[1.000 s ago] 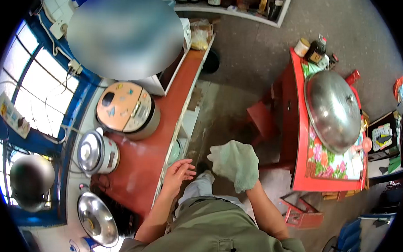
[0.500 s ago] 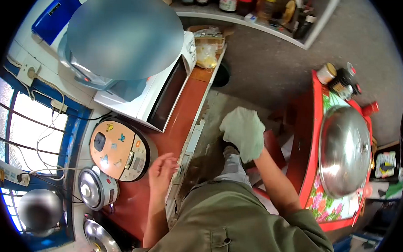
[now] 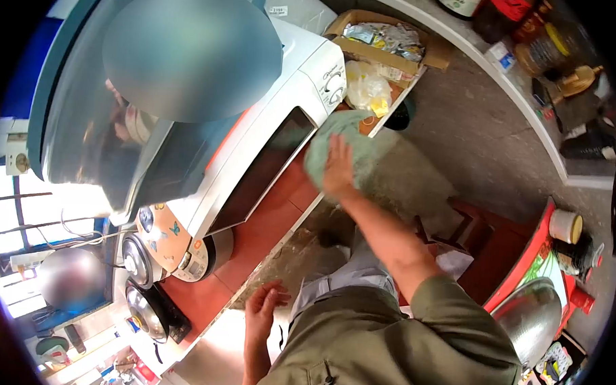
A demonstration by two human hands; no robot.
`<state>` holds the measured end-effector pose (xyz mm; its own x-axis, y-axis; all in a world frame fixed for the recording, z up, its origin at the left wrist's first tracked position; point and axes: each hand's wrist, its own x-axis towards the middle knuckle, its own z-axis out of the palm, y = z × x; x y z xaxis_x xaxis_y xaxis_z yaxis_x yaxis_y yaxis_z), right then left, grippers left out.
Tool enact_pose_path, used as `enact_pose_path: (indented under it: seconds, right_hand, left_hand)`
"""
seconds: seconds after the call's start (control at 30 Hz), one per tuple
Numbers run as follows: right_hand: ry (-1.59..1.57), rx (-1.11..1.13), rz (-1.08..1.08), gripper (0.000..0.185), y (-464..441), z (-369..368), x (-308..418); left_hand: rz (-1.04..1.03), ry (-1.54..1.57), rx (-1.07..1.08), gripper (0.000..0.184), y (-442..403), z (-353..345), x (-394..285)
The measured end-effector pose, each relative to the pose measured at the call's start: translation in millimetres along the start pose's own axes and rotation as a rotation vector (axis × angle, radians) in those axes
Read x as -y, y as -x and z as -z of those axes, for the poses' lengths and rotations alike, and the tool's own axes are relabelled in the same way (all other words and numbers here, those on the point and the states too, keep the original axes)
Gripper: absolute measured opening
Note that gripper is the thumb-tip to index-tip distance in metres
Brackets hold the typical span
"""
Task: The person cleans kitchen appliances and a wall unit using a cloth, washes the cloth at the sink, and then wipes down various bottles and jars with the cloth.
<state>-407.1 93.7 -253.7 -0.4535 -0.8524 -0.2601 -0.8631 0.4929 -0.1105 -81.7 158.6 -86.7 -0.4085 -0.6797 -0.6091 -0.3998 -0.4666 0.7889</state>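
Note:
My right hand (image 3: 339, 168) lies over a pale green cloth (image 3: 369, 142), near the front right corner of the white microwave (image 3: 288, 90). Its fingers are stretched and pressed on the cloth, which is smeared by motion and reaches over the end of the red counter (image 3: 252, 241). My left hand (image 3: 267, 301) hangs beside the counter's front edge with bent fingers apart and nothing in them.
A cardboard box (image 3: 387, 49) and a plastic bag (image 3: 367, 88) stand at the counter's far end. Left are a rice cooker (image 3: 184, 242) and a smaller pot (image 3: 137, 260). A shelf (image 3: 522, 88) holds bottles. On the right, a red table (image 3: 522, 268) bears a metal lid (image 3: 533, 316).
The view has turned and come closer to the microwave. My right hand has carried the cloth from above the floor to the counter's far end. My left hand is lower, beside the counter.

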Motion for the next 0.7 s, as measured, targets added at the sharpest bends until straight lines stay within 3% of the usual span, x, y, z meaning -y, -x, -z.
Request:
enact_pose_path:
  seconds: [0.03, 0.1, 0.13, 0.2, 0.23, 0.3, 0.33, 0.47, 0.53, 0.57, 0.63, 0.7]
  right_hand:
    - [0.187, 0.177, 0.099, 0.052, 11.8, 15.7, 25.1]
    - [-0.068, -0.062, 0.204, 0.051, 19.5, -34.6, 68.8]
    - [-0.075, -0.05, 0.209, 0.051, 30.3, -38.8, 77.7]
    - [-0.101, 0.011, 0.523, 0.048, 39.0, -41.2, 89.6]
    - [-0.099, 0.012, 0.522, 0.048, 39.8, -50.2, 89.9]
    - [-0.392, -0.241, 0.714, 0.04, 42.8, -68.2, 80.3]
    - [-0.366, -0.167, 0.735, 0.035, 41.8, -69.6, 72.8]
    - [-0.428, -0.304, 0.701, 0.035, 41.6, -70.5, 15.0]
    - [-0.437, 0.063, 0.354, 0.039, 36.2, -25.4, -18.1]
    - [-0.316, -0.309, 0.366, 0.042, 26.8, -58.6, -40.9]
    - [-0.322, -0.497, 0.368, 0.041, 11.1, -48.4, -76.0]
    - [-0.402, -0.469, 0.314, 0.038, 7.3, -42.3, -79.4]
  left_hand:
    - [0.031, -0.003, -0.008, 0.031, 2.5, -4.3, 0.3]
    - [0.078, 0.01, -0.049, 0.031, 2.4, -15.8, -1.4]
    - [0.097, 0.014, -0.047, 0.031, 3.3, -17.4, -2.2]
    - [0.106, 0.022, -0.027, 0.03, -0.3, -21.0, -8.1]
    - [0.106, 0.024, -0.026, 0.03, -4.0, -21.5, -8.9]
    - [0.097, 0.029, -0.026, 0.03, -8.8, -22.8, -9.8]
    - [0.085, 0.025, 0.0, 0.03, -12.3, -24.2, -15.3]
    - [0.002, 0.013, 0.072, 0.032, -28.5, -18.9, -26.5]
    - [-0.026, 0.025, 0.089, 0.032, -38.0, -16.1, -33.1]
    - [-0.039, 0.027, 0.098, 0.03, -42.5, -15.3, -38.0]
    - [-0.076, -0.008, 0.141, 0.03, -56.6, -8.2, -36.6]
    - [-0.109, -0.043, 0.176, 0.03, -66.8, -14.5, -43.4]
